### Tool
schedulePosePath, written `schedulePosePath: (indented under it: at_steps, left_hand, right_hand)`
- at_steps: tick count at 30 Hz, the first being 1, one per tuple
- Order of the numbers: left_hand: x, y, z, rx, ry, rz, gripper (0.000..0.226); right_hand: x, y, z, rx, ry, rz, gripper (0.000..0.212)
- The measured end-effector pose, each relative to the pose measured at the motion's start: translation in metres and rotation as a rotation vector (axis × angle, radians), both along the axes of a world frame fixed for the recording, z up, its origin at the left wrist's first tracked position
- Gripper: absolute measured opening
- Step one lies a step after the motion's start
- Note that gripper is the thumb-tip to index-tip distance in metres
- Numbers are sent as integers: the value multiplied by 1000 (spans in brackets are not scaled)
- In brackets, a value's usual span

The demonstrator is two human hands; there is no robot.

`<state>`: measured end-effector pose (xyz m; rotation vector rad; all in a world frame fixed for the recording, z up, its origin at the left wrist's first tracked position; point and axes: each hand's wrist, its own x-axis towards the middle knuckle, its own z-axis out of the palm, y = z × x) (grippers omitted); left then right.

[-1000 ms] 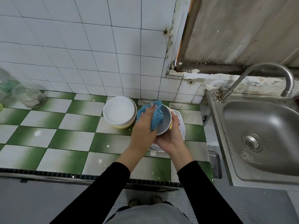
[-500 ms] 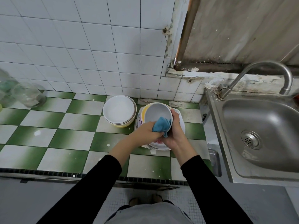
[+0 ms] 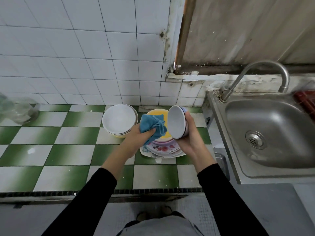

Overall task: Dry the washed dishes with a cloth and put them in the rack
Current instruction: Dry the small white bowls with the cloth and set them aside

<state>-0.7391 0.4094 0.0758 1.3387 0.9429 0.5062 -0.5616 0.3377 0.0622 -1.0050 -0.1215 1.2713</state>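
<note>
My right hand (image 3: 189, 138) grips a small white bowl (image 3: 176, 122) from behind, tilted on its side with its mouth facing left. My left hand (image 3: 138, 136) clutches a bunched blue cloth (image 3: 152, 126) just left of the bowl, a small gap between them. Below both hands stands a stack of plates (image 3: 162, 149), flowered ones under a yellow one (image 3: 156, 112). A stack of white bowls (image 3: 119, 119) sits to the left of it on the counter. No rack is clearly visible.
The green-and-white checked counter (image 3: 56, 150) stretches to the left, with clear glass jars (image 3: 18, 109) at its far left. A steel sink (image 3: 265, 130) with a curved tap (image 3: 255, 72) lies to the right. A red object (image 3: 306, 101) shows at the right edge.
The cloth has come out of the bowl and moved left. My right hand has turned the bowl onto its side and carried it slightly right, uncovering the yellow plate.
</note>
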Motion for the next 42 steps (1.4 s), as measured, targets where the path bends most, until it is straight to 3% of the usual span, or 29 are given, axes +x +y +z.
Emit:
schedulePosePath:
  at_steps: [4,10,16,19,23,32,37,42]
  left_hand:
    - [27,0,1,106,71,17,29]
    - [97,-12,14,144,54,-3,20]
    - [185,-70,28,61,-1,-208,32]
    - [225,-114,34,108,-6,-318,19]
    - [277,-180,37,183,14,-456,30]
    - [395,-355,35,251,-49,-713,25]
    - [453,-418,28,260,-47,-697,22]
    - [496,-439,25,295,-39,-628,35]
  right_hand:
    - [3,-14,6,-99,-205,-83,96]
    - [31,-58,27,-203,-509,-266,104]
    - [77,-148,48,-285,-677,-539,70]
    - [98,-200,53,-316,-765,-673,72]
    - [132,-274,54,-314,-783,-846,71]
    - [219,-457,46,-488,-895,-1010,78]
    - [264,-523,46,-489,-882,-1051,73]
    - [311,-541,39,-497,-918,-1029,67]
